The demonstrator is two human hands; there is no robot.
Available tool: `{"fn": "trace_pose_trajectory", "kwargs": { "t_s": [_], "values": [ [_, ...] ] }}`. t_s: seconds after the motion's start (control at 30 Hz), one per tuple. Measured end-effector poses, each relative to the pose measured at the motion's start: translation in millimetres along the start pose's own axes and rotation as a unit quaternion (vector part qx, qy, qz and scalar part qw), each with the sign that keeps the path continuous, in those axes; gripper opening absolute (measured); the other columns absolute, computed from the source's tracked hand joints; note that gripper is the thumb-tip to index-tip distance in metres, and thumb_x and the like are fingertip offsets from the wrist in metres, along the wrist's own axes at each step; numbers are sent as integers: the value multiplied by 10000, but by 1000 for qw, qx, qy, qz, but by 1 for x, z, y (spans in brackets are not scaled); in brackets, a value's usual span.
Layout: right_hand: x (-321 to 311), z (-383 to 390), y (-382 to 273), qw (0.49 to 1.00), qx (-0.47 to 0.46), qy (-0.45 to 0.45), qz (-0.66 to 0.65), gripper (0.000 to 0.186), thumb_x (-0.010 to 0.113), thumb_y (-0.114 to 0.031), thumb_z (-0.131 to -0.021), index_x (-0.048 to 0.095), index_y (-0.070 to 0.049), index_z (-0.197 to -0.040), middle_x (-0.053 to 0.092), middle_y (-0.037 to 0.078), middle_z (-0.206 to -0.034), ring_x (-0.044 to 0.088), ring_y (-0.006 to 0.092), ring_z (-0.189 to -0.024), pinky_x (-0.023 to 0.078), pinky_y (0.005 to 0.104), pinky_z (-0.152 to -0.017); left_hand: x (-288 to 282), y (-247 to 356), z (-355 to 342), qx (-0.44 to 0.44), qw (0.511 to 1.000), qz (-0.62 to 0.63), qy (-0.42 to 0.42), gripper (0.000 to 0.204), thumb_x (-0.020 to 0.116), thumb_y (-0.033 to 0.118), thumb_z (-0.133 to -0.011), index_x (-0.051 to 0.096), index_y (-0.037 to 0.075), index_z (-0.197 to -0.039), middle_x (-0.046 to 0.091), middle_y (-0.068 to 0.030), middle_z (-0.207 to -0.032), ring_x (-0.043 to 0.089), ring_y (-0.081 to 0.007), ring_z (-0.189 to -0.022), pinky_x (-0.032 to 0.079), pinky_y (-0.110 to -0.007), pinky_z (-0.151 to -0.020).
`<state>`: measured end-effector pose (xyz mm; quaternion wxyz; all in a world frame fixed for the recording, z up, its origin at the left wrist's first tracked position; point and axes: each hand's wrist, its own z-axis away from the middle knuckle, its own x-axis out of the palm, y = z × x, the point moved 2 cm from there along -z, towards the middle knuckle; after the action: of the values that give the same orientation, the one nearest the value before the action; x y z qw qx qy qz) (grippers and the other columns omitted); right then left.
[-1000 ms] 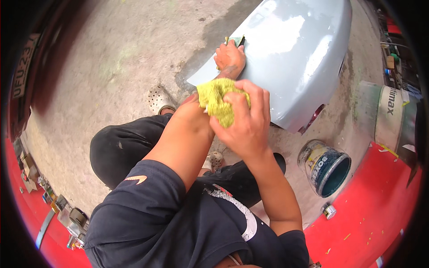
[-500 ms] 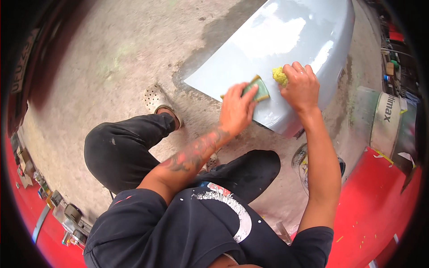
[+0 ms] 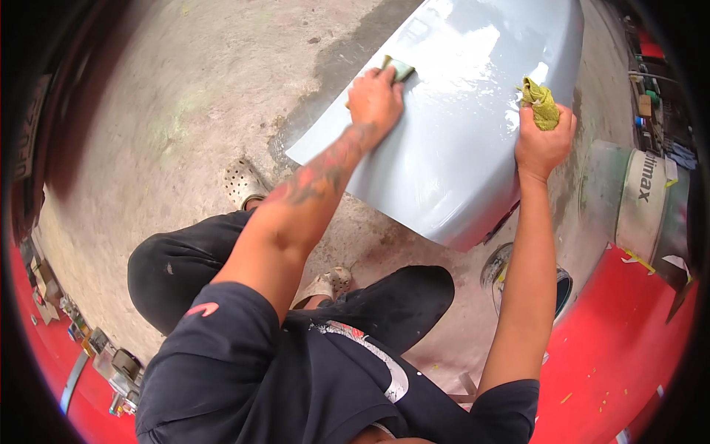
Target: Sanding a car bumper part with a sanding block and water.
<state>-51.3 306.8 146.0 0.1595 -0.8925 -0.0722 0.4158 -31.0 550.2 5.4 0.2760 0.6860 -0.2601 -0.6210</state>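
Observation:
A glossy, light grey car body panel [image 3: 451, 163] lies on the floor before me, with wet, shiny streaks on its upper face. My left hand [image 3: 376, 105] is closed on a green sanding pad [image 3: 400, 69] with yellowish edges, against the panel near its left edge. At the panel's right side, my right hand [image 3: 546, 144] grips a crumpled yellow cloth [image 3: 541, 105], which sticks up above the thumb and fingers. Whether that cloth touches the panel I cannot tell.
A bucket [image 3: 565, 288] stands beside my right forearm, partly hidden by it. Farther right are a drum [image 3: 637, 196] and a red surface [image 3: 614, 355] with yellow scraps. Wet concrete floor [image 3: 325, 89] borders the panel's left edge. Tools and small boxes line the far left.
My left hand has slid the sanding pad forward and left across the panel. My right hand has moved right with the cloth, to the panel's right side.

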Motion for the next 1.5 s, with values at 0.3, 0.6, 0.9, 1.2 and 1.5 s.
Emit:
{"fn": "trace_pose_trajectory", "kwargs": {
  "t_s": [0.3,0.6,0.9,1.2,1.5],
  "values": [
    [-9,-3,15,999,18,13,-37,358,794,-140,-700,607,-50,-991,596,102,-999,599,314,-934,491,423,-833,6,41,31,108,993,34,-16,361,688,249,-917,678,137,-1259,639,-175,-1222,616,-325,-1057,503,-451,-902],
    [-18,3,27,999,39,11,-36,364,799,-153,-712,605,-45,-1000,590,101,-1020,600,307,-946,495,410,-847,-14,86,98,198,971,128,-35,445,733,199,-853,655,145,-1288,635,-181,-1227,622,-347,-1013,497,-469,-885],
    [-2,2,19,998,20,6,-54,365,810,-153,-724,608,-38,-1006,597,101,-1022,604,289,-953,501,398,-844,7,38,5,28,995,33,-84,371,699,249,-897,681,132,-1249,670,-153,-1201,639,-332,-1035,510,-445,-902],
    [1,-2,7,997,25,6,-71,356,810,-159,-732,610,-35,-998,603,102,-1007,600,285,-955,497,396,-849,-2,-38,-11,56,998,-4,30,359,660,260,-941,674,109,-1267,688,-130,-1202,635,-316,-1007,494,-423,-937],
    [-14,0,29,995,67,-1,-78,356,812,-176,-747,606,-35,-1001,594,110,-1026,600,283,-955,496,396,-859,-27,41,104,194,972,114,-63,521,778,185,-802,655,127,-1304,631,-186,-1287,645,-347,-1052,503,-453,-921]
  ]
}}
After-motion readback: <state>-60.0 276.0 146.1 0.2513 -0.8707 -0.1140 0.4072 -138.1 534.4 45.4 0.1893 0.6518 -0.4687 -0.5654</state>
